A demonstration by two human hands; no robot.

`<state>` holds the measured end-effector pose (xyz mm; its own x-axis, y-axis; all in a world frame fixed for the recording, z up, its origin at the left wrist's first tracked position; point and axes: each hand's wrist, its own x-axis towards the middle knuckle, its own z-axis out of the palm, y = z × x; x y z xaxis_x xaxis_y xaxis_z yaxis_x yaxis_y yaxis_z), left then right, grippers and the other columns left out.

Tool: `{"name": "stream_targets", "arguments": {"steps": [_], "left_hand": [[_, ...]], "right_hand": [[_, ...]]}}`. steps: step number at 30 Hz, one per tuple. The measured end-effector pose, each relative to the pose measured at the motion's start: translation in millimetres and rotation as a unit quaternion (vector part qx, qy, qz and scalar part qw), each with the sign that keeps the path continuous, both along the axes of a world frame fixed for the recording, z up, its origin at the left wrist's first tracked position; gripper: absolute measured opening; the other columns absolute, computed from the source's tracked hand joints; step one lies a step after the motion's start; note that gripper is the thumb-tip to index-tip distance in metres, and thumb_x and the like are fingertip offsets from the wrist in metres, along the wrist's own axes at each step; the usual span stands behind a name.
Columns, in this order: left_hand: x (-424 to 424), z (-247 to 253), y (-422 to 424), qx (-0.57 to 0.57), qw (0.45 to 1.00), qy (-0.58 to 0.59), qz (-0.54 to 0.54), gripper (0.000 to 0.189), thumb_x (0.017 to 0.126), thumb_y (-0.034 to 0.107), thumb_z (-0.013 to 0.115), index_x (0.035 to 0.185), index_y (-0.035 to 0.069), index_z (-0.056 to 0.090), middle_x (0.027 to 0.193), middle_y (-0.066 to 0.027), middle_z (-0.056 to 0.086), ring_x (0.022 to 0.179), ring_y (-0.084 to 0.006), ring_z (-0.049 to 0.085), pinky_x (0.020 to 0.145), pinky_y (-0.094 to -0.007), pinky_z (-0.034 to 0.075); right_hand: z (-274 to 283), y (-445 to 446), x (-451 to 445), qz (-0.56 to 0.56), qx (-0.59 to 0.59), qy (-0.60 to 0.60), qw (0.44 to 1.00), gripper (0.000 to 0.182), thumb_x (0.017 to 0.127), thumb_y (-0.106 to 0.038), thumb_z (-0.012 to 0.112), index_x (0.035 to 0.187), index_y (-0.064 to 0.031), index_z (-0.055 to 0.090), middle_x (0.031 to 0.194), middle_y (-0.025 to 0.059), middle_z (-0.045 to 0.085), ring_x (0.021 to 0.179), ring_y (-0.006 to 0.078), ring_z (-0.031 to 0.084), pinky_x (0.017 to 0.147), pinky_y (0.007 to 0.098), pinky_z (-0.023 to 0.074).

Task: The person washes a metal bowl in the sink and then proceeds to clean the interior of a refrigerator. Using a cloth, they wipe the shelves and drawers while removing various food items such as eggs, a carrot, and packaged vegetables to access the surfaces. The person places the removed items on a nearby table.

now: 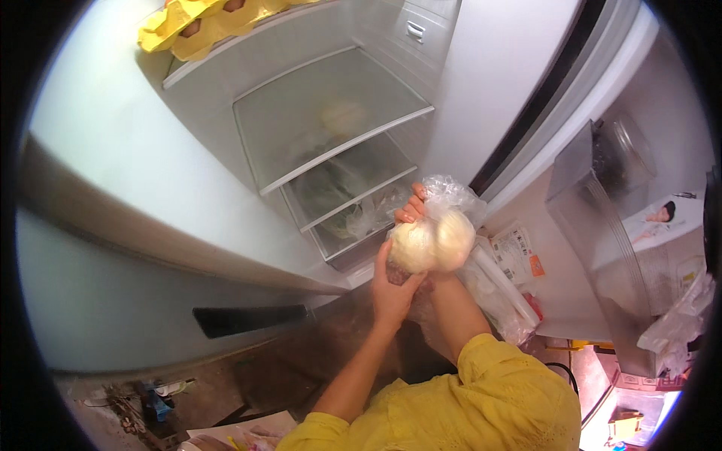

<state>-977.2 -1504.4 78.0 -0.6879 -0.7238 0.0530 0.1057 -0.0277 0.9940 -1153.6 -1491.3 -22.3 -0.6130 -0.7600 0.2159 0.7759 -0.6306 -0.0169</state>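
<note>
Two round, pale, bun-like food items (433, 241) in a clear plastic bag (448, 191) are held up in front of the open refrigerator. My left hand (393, 296) cups the near underside of the left item, thumb and fingers spread against it. Behind the bag, the fingers of my right hand (413, 206) curl at its gathered top; the palm is hidden by the food. Something pinkish in plastic shows below the items, by my wrists; what it is I cannot tell. Beyond my hands lies a glass shelf (333, 121) of the refrigerator.
A yellow egg tray (208, 25) rests on the top shelf. Bagged greens (338, 197) show through the lower glass. On the right, the open door carries a clear plastic bin (598, 225) and bagged packages (502, 287). A closed door with a dark handle (251, 320) stands left.
</note>
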Motion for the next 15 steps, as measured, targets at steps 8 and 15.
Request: {"name": "stream_targets", "arguments": {"steps": [8,15], "left_hand": [[14,32,7,-0.102,0.992,-0.013,0.068,0.062,0.076,0.008,0.078,0.130,0.005,0.048,0.120,-0.0073,0.059,0.105,-0.0146,0.057,0.089,-0.0307,0.049],[17,37,-11,0.042,0.999,0.002,0.027,0.066,0.077,0.003,0.074,0.136,0.006,0.044,0.099,-0.0067,0.064,0.084,-0.0131,0.062,0.077,-0.0284,0.051]], "right_hand": [[49,-2,3,-0.009,0.008,0.037,0.999,0.052,0.090,-0.036,0.057,0.128,-0.0031,0.048,0.112,0.0141,0.061,0.102,0.0325,0.058,0.090,0.0468,0.0489],[78,-21,-10,-0.019,0.030,0.083,0.996,0.052,0.089,-0.034,0.057,0.128,-0.0011,0.047,0.109,0.0164,0.062,0.099,0.0346,0.059,0.087,0.0469,0.0494]]}}
